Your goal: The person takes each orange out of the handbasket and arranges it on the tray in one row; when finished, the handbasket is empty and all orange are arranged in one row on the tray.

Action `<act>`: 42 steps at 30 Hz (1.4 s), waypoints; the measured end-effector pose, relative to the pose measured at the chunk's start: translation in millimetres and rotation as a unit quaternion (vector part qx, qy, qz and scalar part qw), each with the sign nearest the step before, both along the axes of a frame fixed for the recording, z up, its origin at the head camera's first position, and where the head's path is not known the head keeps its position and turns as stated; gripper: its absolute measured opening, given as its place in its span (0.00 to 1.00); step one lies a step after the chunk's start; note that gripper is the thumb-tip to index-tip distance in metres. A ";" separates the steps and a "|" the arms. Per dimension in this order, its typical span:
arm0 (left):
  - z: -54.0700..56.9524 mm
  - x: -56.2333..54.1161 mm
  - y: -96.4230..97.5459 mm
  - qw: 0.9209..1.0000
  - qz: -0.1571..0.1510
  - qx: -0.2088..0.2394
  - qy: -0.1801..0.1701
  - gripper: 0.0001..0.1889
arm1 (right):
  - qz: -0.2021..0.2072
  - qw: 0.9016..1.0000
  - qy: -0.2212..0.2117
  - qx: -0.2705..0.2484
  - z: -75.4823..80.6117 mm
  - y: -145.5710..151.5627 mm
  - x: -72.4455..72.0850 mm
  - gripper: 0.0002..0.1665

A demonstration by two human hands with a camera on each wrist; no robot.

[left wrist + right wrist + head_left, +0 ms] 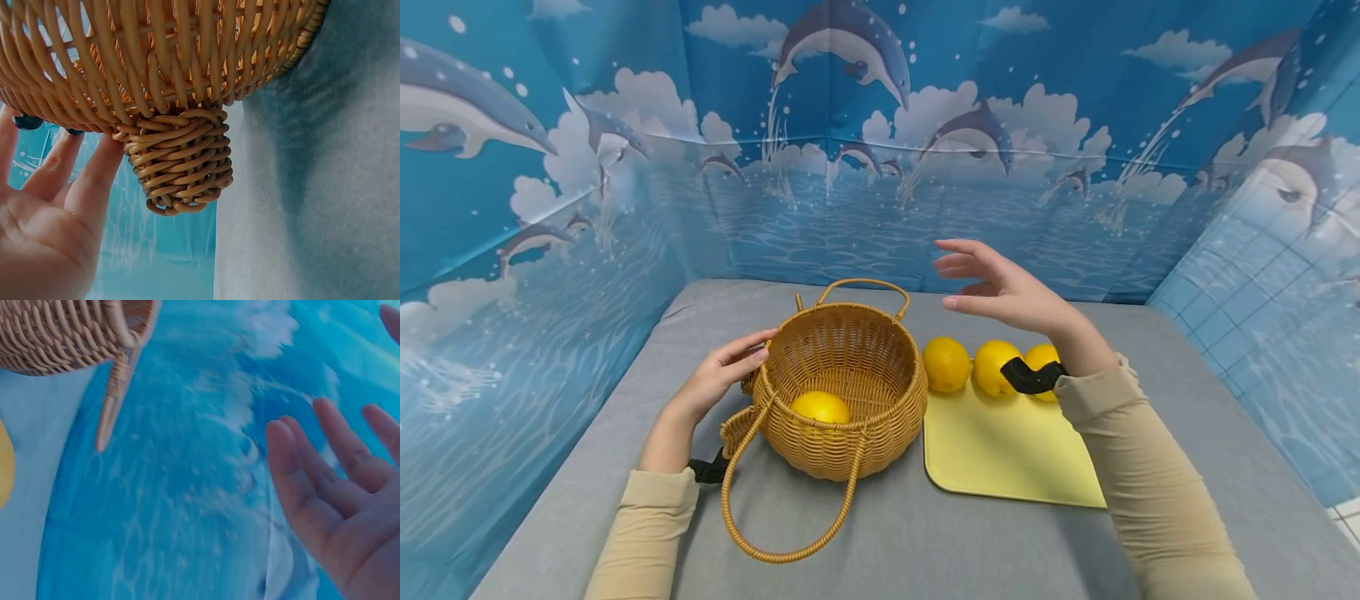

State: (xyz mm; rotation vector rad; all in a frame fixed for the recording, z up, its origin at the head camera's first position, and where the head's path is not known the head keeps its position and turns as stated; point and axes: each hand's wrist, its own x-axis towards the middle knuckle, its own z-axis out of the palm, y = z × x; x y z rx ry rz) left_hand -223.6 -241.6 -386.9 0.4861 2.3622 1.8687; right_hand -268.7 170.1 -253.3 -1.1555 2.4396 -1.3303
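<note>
A round wicker basket [880, 450] with two looped handles stands in front of me, one lemon [820, 407] inside it. My left hand [718, 375] touches the basket's left rim, and its fingers lie extended along the woven side in the left wrist view. A small woven piece [181, 162] sticks out from the basket beside that hand. Raised in the air to the right of the basket, my right hand [992, 287] holds nothing, its fingers loosely spread. Below it are three lemons, a left one [946, 364], a middle one [994, 367] and a right one [1040, 358] partly behind the wrist strap.
A pale yellow board [1000, 450] lies right of the basket, with the lemons along its far edge. Everything stands on a grey cloth-covered surface [910, 542]. A blue dolphin-print curtain [850, 217] closes off the back and sides. The front handle [775, 554] hangs outward toward me.
</note>
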 end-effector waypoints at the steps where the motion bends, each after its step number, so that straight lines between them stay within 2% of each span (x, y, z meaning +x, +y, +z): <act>1: -0.3 -0.2 -0.1 1.000 0.000 0.000 0.000 0.27 | 0.015 1.000 0.001 0.007 1.2 -7.6 -2.4 0.40; 5: -1.2 0.0 -0.4 1.000 0.001 0.000 0.000 0.27 | 0.080 0.996 -0.007 0.036 0.3 -35.3 -11.1 0.40; 11: -3.8 0.2 -1.2 1.000 0.001 -0.005 -0.005 0.26 | 0.164 0.980 -0.021 0.106 -9.8 -71.5 -19.5 0.41; 18: -3.5 0.5 -1.0 1.000 0.002 0.000 -0.007 0.26 | 0.206 0.960 -0.012 0.191 -23.1 -99.2 -22.5 0.40; 25: -2.1 0.8 0.5 1.000 -0.002 0.002 -0.007 0.27 | 0.242 0.944 -0.007 0.225 -43.0 -111.7 -21.9 0.42; 30: -0.1 1.3 0.3 1.000 -0.004 0.002 -0.005 0.27 | 0.261 0.940 -0.011 0.220 -55.6 -118.3 -22.9 0.41; 38: 1.1 2.6 0.0 1.000 -0.002 -0.001 -0.005 0.27 | 0.271 0.938 -0.047 0.212 -70.2 -127.5 -21.0 0.37; 42: 1.6 2.4 -0.1 1.000 0.001 -0.002 -0.004 0.27 | 0.281 0.936 -0.043 0.207 -75.5 -132.3 -21.6 0.34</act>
